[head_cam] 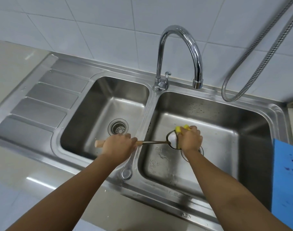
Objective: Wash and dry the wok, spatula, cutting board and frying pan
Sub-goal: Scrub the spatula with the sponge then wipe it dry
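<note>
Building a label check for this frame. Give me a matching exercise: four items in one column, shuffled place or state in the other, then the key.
1. spatula
2. sponge
3. tap spout
4. blue board

A. yellow, gripped in the right hand
B. by the sink's right edge
C. wooden handle in the left hand
D. above the right basin, no water visible

Pairs: 1-C, 2-A, 3-D, 4-B
</note>
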